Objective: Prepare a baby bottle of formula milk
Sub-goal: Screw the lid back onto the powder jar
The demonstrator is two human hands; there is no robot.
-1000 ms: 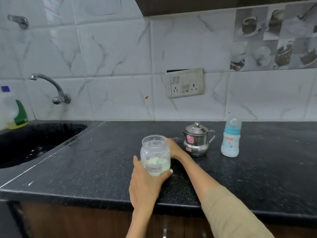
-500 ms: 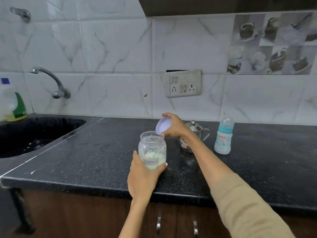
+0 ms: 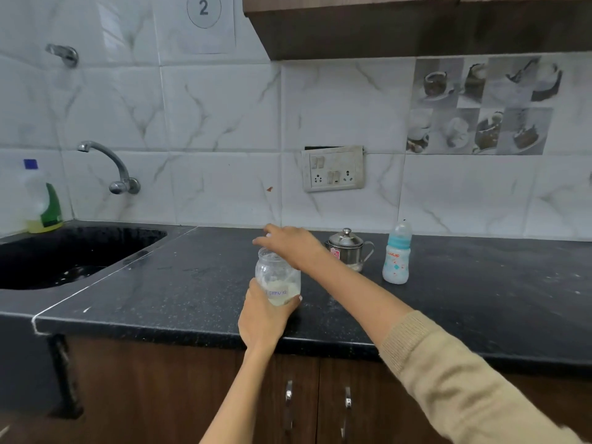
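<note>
Gripping the formula jar (image 3: 278, 282) at frame centre, near the counter's (image 3: 160, 283) front edge, is the left hand (image 3: 262, 318). Right hand (image 3: 288, 243) sits over the jar mouth; can't tell if it holds anything. Baby bottle (image 3: 396, 256) stands capped, centre-right. Risk: right forearm knocks the jar, spilling powder.
</note>
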